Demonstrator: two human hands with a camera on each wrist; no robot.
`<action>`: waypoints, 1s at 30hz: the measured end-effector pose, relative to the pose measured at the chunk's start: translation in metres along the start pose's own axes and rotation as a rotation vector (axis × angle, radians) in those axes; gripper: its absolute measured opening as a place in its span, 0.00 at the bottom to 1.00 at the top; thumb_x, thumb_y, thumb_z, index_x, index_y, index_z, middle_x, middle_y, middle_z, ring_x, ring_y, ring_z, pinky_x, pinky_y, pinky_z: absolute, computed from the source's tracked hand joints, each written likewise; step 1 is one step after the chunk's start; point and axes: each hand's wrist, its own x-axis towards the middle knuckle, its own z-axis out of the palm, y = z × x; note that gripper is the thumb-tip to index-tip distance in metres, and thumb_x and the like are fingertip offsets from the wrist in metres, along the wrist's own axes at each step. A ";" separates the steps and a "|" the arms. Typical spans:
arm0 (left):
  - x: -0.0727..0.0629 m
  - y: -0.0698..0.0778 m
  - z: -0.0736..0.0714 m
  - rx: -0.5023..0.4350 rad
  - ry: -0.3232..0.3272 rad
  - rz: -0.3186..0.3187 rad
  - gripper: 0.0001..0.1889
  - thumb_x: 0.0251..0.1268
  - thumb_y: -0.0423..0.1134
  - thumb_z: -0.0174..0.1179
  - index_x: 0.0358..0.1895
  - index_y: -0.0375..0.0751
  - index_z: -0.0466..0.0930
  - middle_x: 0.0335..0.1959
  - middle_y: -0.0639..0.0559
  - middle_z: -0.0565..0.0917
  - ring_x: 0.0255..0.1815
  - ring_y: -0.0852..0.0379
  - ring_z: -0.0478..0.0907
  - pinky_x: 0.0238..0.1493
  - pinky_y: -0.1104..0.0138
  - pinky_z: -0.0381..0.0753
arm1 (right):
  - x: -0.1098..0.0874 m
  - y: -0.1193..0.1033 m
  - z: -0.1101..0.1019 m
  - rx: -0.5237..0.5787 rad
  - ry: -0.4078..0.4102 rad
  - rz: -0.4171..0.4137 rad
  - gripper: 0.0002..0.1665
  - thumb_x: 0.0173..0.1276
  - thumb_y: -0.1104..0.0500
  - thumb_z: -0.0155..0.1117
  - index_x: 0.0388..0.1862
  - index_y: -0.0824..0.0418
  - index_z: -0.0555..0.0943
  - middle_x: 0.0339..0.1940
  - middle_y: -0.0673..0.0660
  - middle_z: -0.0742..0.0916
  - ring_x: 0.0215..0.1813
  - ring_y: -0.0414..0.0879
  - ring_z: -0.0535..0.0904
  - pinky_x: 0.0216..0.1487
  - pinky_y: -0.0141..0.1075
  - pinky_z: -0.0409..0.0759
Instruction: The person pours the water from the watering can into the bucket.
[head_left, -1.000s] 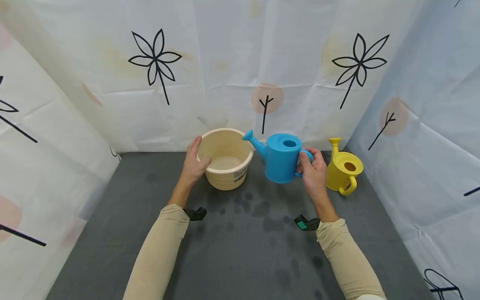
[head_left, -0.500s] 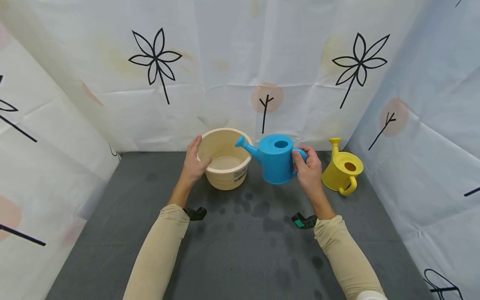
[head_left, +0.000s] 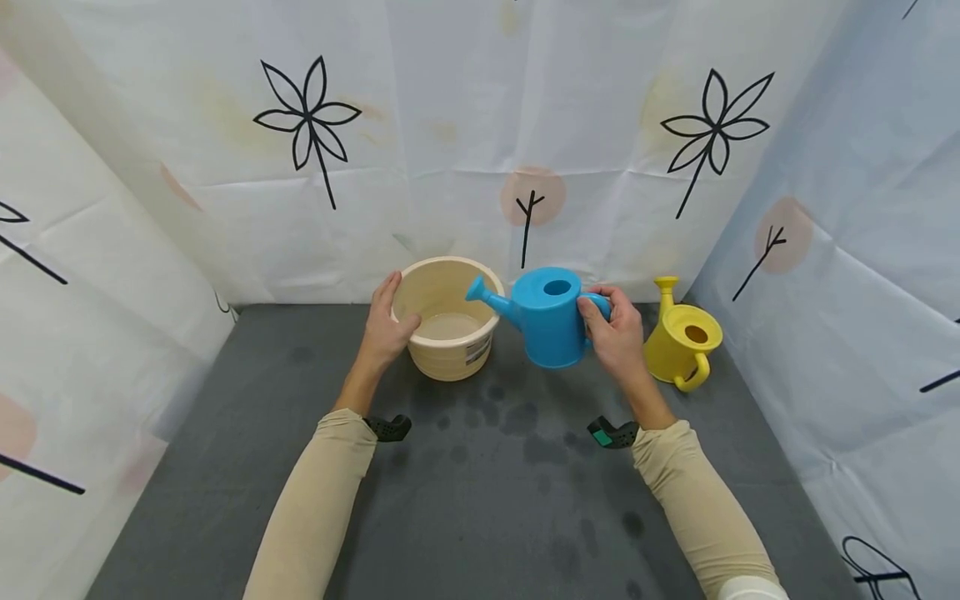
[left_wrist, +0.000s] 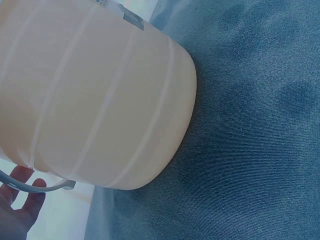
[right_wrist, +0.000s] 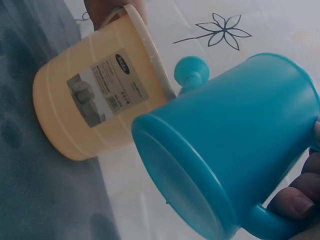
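Observation:
A cream plastic bucket [head_left: 448, 360] stands upright on the dark cloth near the back wall. My left hand [head_left: 386, 332] grips its left rim, thumb at the front edge; in the left wrist view, fingertips [left_wrist: 35, 189] show beside the bucket's handle [left_wrist: 22, 186]. My right hand [head_left: 617, 335] holds a blue watering can [head_left: 553, 329] by its handle, the thumb on top. The can is nearly level, and its spout [head_left: 491, 297] reaches over the bucket's right rim. No water shows coming from the spout. A printed label [right_wrist: 107, 89] is on the bucket's side.
A yellow watering can [head_left: 681, 346] stands close to my right hand, near the right wall. The dark cloth surface [head_left: 480, 517] carries several wet-looking spots [head_left: 521, 419]. White printed fabric walls [head_left: 450, 100] rise behind and at both sides.
My right hand has brought the blue watering can left, so its spout now overlaps the bucket's opening. My left hand has stayed on the bucket's rim. The yellow can has not moved.

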 end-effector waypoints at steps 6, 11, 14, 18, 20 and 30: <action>-0.001 -0.001 0.000 0.000 -0.011 -0.009 0.47 0.55 0.33 0.58 0.82 0.41 0.53 0.84 0.46 0.53 0.85 0.44 0.50 0.82 0.50 0.53 | 0.004 -0.006 -0.003 -0.064 -0.049 0.000 0.20 0.78 0.55 0.57 0.59 0.70 0.73 0.24 0.49 0.72 0.25 0.41 0.70 0.33 0.31 0.72; -0.001 -0.001 -0.001 -0.007 -0.018 -0.011 0.46 0.56 0.33 0.58 0.82 0.42 0.52 0.84 0.46 0.52 0.85 0.44 0.50 0.82 0.50 0.54 | 0.008 -0.009 -0.002 -0.132 -0.082 -0.010 0.21 0.79 0.55 0.55 0.61 0.69 0.72 0.29 0.52 0.74 0.34 0.43 0.72 0.44 0.36 0.73; -0.001 -0.002 -0.002 -0.009 -0.021 -0.011 0.46 0.56 0.33 0.58 0.82 0.42 0.52 0.84 0.46 0.52 0.85 0.44 0.49 0.82 0.49 0.54 | 0.011 -0.012 -0.002 -0.162 -0.093 -0.021 0.22 0.80 0.54 0.55 0.61 0.69 0.72 0.35 0.58 0.77 0.42 0.49 0.74 0.52 0.44 0.75; -0.001 -0.002 -0.002 -0.012 -0.018 -0.009 0.46 0.56 0.32 0.58 0.82 0.42 0.52 0.84 0.46 0.52 0.85 0.45 0.49 0.82 0.50 0.54 | 0.014 -0.014 -0.003 -0.181 -0.112 -0.041 0.22 0.80 0.54 0.54 0.60 0.71 0.71 0.46 0.67 0.80 0.49 0.57 0.75 0.59 0.57 0.77; -0.001 -0.001 -0.002 -0.014 -0.011 -0.009 0.46 0.56 0.32 0.58 0.82 0.42 0.53 0.84 0.46 0.52 0.85 0.44 0.50 0.82 0.50 0.54 | 0.016 -0.013 -0.003 -0.190 -0.124 -0.054 0.22 0.80 0.54 0.54 0.60 0.71 0.71 0.46 0.68 0.79 0.49 0.58 0.75 0.59 0.59 0.77; -0.002 0.000 -0.001 -0.007 0.003 -0.012 0.46 0.56 0.33 0.57 0.82 0.42 0.53 0.84 0.47 0.53 0.84 0.45 0.51 0.82 0.50 0.54 | 0.021 -0.021 -0.009 -0.261 -0.176 -0.088 0.21 0.80 0.54 0.54 0.59 0.70 0.70 0.48 0.68 0.79 0.50 0.63 0.76 0.58 0.63 0.77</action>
